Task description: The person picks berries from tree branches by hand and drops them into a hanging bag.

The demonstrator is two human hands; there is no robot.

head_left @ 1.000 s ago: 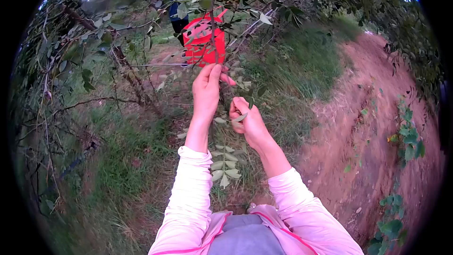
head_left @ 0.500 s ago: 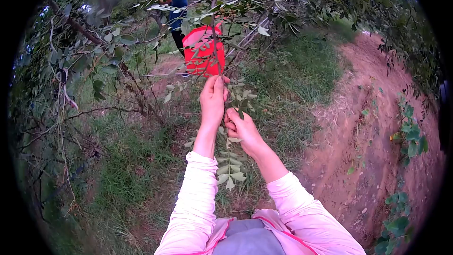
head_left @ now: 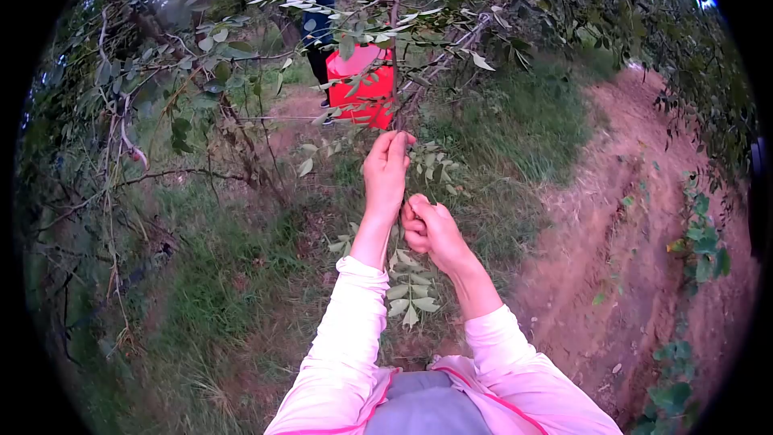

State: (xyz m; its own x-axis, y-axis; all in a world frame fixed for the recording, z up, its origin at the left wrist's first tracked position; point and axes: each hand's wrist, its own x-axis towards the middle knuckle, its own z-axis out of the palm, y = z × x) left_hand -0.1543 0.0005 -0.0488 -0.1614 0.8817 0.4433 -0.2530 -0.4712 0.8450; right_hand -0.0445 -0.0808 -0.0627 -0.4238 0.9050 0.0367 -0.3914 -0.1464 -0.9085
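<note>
Branch (head_left: 395,32) upright in the left hand (head_left: 386,167), above the right hand (head_left: 435,234).

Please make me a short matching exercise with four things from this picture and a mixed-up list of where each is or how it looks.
Things:
1. Left hand
2. Right hand
3. Red bag
4. Dirt track

Places and states:
A. Reddish-brown, along the right side of the view
B. The higher of the two hands, its fingers closed at the upright branch
C. Beyond the hands, partly covered by leaves
D. The lower of the two hands, its fingers curled in

Right pairs: 1-B, 2-D, 3-C, 4-A
</note>
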